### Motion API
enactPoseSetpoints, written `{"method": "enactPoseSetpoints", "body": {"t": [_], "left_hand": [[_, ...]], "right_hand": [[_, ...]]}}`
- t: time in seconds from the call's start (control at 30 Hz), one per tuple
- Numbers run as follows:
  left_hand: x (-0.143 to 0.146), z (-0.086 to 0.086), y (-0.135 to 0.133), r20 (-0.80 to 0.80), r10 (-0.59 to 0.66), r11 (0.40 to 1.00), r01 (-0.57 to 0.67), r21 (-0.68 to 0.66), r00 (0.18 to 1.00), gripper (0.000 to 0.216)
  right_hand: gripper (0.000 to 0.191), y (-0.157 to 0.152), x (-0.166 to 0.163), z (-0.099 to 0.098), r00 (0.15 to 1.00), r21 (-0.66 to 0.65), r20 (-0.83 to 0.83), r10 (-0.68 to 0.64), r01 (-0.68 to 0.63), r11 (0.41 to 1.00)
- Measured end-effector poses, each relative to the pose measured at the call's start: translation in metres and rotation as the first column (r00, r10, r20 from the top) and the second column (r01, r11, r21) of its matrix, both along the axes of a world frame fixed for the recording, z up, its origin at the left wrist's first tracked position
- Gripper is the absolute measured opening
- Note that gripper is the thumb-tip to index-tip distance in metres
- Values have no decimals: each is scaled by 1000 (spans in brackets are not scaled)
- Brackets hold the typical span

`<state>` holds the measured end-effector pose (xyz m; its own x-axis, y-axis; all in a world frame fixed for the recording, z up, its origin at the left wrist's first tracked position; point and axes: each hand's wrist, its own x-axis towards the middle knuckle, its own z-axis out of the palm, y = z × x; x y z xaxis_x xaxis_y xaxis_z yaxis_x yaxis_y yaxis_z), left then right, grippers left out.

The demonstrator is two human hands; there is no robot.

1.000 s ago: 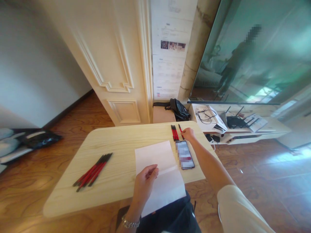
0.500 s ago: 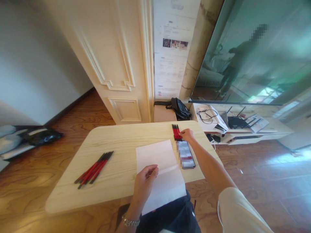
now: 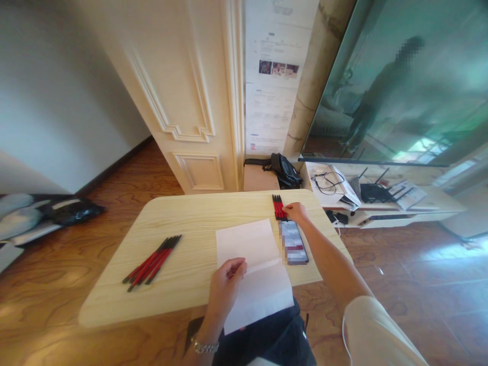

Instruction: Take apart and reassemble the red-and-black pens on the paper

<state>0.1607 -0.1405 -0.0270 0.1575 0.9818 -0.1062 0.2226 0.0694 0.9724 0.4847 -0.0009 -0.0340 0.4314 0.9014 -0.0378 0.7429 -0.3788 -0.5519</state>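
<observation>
My right hand [image 3: 296, 211] reaches to the far right of the table, its fingers closed at the side of a red and black pen [image 3: 283, 209]. That pen lies at the right end of a tidy row of red pens [image 3: 277, 206]. Just below the row is a phone [image 3: 295, 244] with its screen lit. My left hand [image 3: 227, 282] hovers over or rests on a white sheet of paper [image 3: 247, 244]; its fingers are curled towards the thumb, with nothing visible between them. A looser bundle of red and black pens [image 3: 154, 262] lies on the left.
The light wooden table [image 3: 198, 213] has rounded corners. Behind it are a black bag [image 3: 284, 170] and a white cabinet [image 3: 430, 203] carrying a router [image 3: 375, 193] and cables. A dark plastic bag [image 3: 74, 209] lies on the floor at left.
The view has shifted slightly, so the table and pens sit a little further right. My hands stay in about the same places against the pens and paper.
</observation>
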Motion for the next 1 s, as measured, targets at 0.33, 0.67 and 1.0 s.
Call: {"method": "enactPoseSetpoints", "body": {"t": [0.33, 0.67, 1.0], "left_hand": [[-72, -11, 11, -320, 249, 955, -176, 240, 914, 29], [-161, 4, 39, -749, 467, 884, -261, 387, 471, 28], [-170, 6, 46, -882, 336, 935, -234, 268, 331, 30]], "right_hand": [[53, -81, -83, 17, 979, 264, -157, 132, -88, 961], [45, -167, -177, 11, 893, 201, -349, 285, -226, 953], [53, -175, -177, 11, 900, 173, -360, 246, -195, 966]]}}
